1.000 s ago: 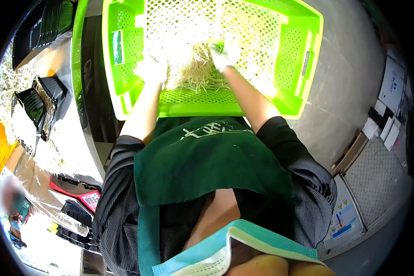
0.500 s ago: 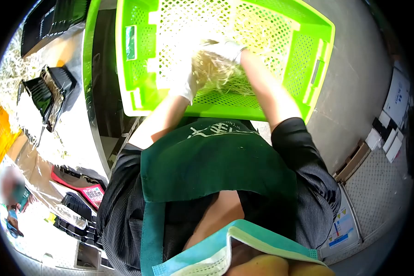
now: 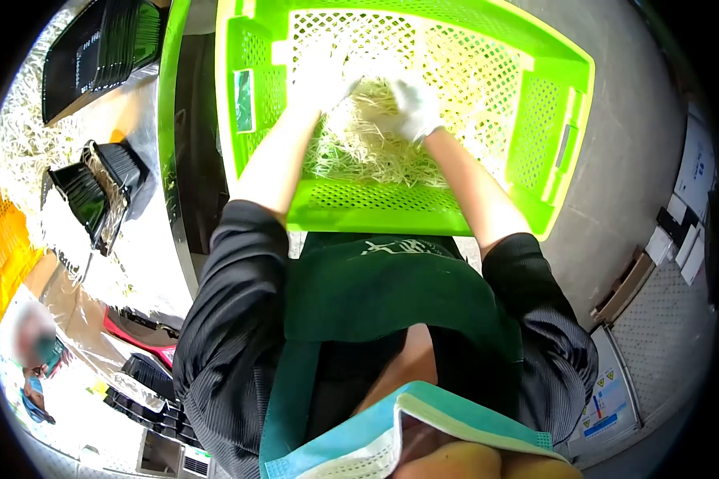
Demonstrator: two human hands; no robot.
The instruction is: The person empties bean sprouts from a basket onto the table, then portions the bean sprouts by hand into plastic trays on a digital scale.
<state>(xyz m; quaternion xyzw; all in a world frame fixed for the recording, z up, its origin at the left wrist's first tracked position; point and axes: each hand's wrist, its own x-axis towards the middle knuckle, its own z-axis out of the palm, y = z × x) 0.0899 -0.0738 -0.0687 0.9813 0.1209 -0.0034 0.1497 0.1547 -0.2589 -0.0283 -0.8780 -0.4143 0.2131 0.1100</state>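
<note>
Between your left hand (image 3: 318, 86) and right hand (image 3: 418, 110), the pale straw (image 3: 377, 102) lies inside the green crate (image 3: 375, 215); through the glare, I cannot tell whether your hands are gripping it

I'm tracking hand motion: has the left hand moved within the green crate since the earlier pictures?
Yes. Judged against the near rim of the green crate, the left hand is now farther away from the wearer.
</note>
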